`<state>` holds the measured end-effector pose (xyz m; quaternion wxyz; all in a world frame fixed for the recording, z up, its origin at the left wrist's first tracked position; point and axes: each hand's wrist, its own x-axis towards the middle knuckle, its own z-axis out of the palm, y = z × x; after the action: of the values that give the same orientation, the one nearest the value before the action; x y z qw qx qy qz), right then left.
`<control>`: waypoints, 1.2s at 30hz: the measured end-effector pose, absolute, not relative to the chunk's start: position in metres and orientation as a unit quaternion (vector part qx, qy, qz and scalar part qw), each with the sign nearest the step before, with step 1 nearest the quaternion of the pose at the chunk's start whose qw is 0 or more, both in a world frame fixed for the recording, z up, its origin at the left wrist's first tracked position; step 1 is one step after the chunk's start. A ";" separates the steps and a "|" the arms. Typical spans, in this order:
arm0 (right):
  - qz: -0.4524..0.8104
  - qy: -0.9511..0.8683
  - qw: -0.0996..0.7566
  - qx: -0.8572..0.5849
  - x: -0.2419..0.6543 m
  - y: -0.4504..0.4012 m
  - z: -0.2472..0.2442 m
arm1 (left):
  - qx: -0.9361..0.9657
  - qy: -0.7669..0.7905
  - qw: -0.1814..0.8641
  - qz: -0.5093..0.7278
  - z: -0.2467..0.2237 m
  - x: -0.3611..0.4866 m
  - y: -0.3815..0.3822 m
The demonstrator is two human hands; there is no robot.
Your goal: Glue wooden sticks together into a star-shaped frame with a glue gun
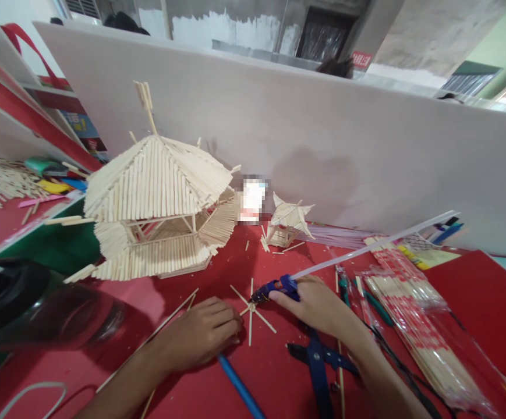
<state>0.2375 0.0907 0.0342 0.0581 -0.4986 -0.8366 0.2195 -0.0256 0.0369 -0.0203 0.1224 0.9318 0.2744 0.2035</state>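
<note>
Dark blue glue gun (276, 288) at a small star of pale wooden sticks (251, 307).
The star lies on the red worktop (183, 378), well in from its back edge. Your right hand (316, 299) is closed around the gun. Your left hand (211, 329) is beside the star, palm down, fingers bent; you can't tell if it grips anything.

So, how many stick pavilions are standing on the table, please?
2. The big pavilion stands to the left, in front of the board; the small pavilion is to its right, beyond the glue gun. Another could be hidden behind the big one, but none shows.
</note>
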 end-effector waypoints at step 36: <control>0.185 -0.847 0.012 -0.498 0.231 0.073 0.042 | 0.935 0.278 0.083 0.204 -0.018 -0.023 0.036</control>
<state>0.2314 0.0730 0.0424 0.0124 -0.4978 -0.8472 0.1853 -0.0232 0.0365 -0.0178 0.0828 0.9352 0.2776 0.2036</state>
